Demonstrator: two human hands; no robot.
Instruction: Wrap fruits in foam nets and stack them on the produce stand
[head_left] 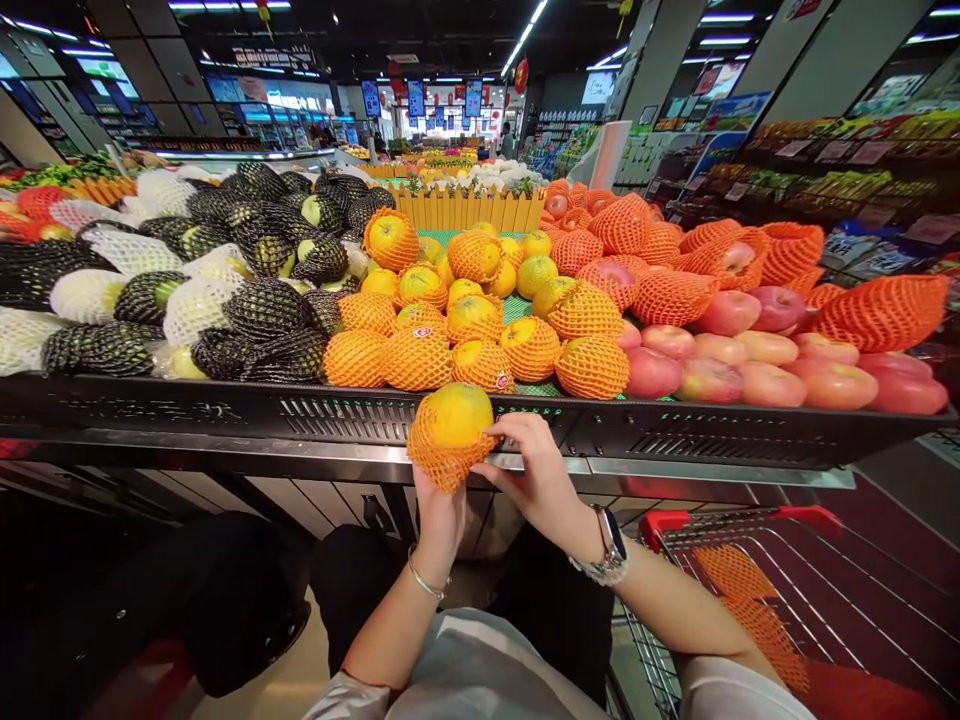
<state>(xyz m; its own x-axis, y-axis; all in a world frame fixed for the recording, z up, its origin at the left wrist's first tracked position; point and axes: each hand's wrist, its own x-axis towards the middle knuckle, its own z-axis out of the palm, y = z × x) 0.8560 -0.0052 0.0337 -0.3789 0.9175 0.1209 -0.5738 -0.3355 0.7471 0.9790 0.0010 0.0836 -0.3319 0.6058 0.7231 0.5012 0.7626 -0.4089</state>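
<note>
A yellow-orange citrus fruit (459, 413) sits half inside an orange foam net sleeve (441, 455), held just in front of the display's black edge. My left hand (437, 515) cups the fruit and net from below, fingers closed round them. My right hand (534, 470) pinches the right rim of the net, a watch on its wrist. Behind lies a heap of the same netted citrus (465, 320) on the stand.
The display stand (675, 425) also bears dark and white netted fruit (225, 270) at the left and pink apples (750, 360) with orange nets at the right. A shopping cart with a red handle (750, 520) stands at my lower right, holding loose orange nets.
</note>
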